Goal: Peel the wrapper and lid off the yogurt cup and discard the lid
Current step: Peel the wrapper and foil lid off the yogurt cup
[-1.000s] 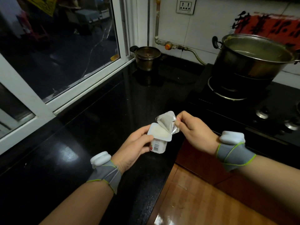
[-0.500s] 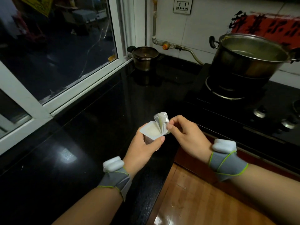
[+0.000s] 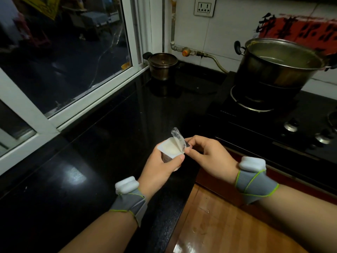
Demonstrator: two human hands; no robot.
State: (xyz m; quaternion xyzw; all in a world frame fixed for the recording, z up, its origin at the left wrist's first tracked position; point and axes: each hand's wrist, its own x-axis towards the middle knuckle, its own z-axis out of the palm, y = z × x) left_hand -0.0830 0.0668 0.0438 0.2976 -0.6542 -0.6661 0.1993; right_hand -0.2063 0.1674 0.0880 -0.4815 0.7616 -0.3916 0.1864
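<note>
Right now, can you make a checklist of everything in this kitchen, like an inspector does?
Surface: black countertop, glossy.
Job's things: yogurt cup held above the counter edge; foil lid peeled up, attached at the right rim.
Clutter: small lidded pot; big steel pot on the stove.
Hands: left hand grips the cup; right hand pinches the lid.
Cables: nothing seen; gas pipe along the wall.
Surroundings: window, wall socket, wooden floor.

Single head-worn wide-angle view, aimed forward and down; black countertop point(image 3: 102, 147) and gas stove point(image 3: 273, 117) seen close below.
</note>
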